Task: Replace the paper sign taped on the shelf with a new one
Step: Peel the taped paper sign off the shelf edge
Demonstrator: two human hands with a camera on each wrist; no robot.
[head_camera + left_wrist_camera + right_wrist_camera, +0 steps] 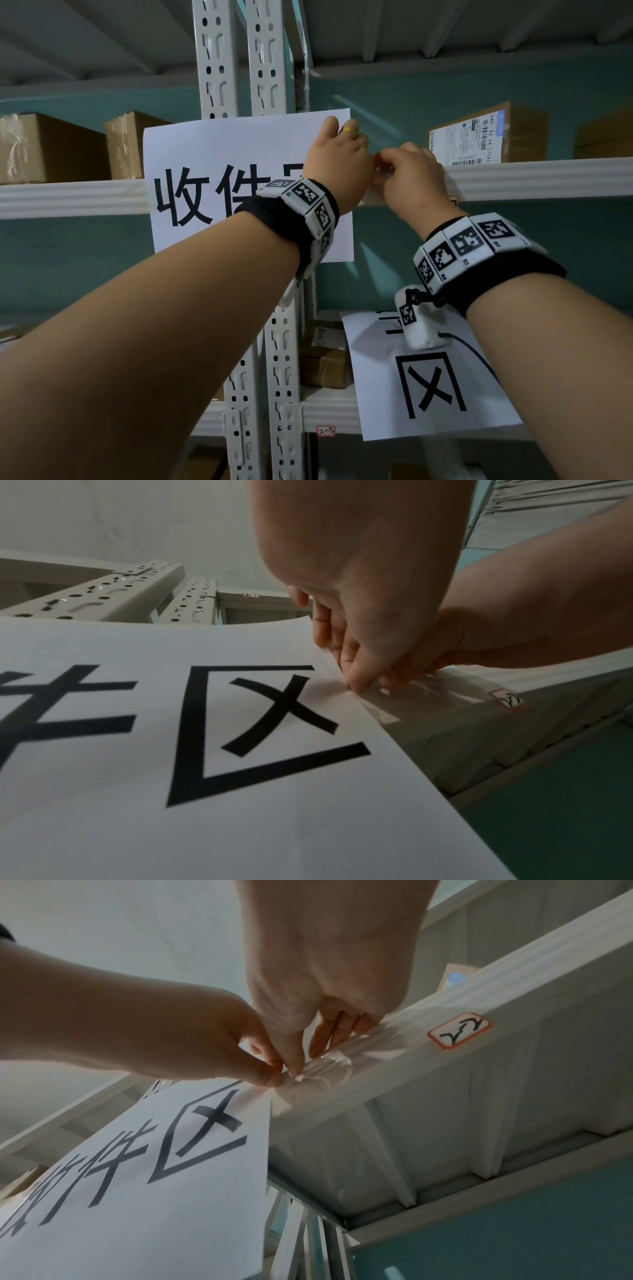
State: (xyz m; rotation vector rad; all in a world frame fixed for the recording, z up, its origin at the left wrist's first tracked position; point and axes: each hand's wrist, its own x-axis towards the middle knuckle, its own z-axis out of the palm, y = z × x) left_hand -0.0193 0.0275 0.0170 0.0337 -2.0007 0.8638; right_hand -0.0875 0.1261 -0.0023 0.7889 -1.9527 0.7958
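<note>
So both hands are up at the right edge of the paper sign (219, 178), a white sheet with big black characters sitting a bit left of centre in the head view, flat against the front of the shelf beam (534, 178) and overlapping the two perforated uprights (239, 58). The left hand (337, 161) is curled, and in the left wrist view its fingertips (356, 683) come together right at the sheet's edge, where a strip of clear tape (322, 1074) runs from the paper onto the beam. It looks like a pinch on that taped edge, though I can't tell whether it's got the tape or the paper. The right hand (409, 174) is touching the left one, just to its right; in the right wrist view its thumb and forefinger pinch the crinkled tape at the paper's edge, with the other fingers (325, 1039) resting on the beam. A small red-bordered label (459, 1030) sticks to the beam further right of the tape. In the lower right of the head view there's a second white sheet (438, 387) with a big black character lying on the lower shelf. Cardboard boxes (51, 150) sit on the upper shelf at left, and another box with a shipping label (486, 133) at upper right.
</note>
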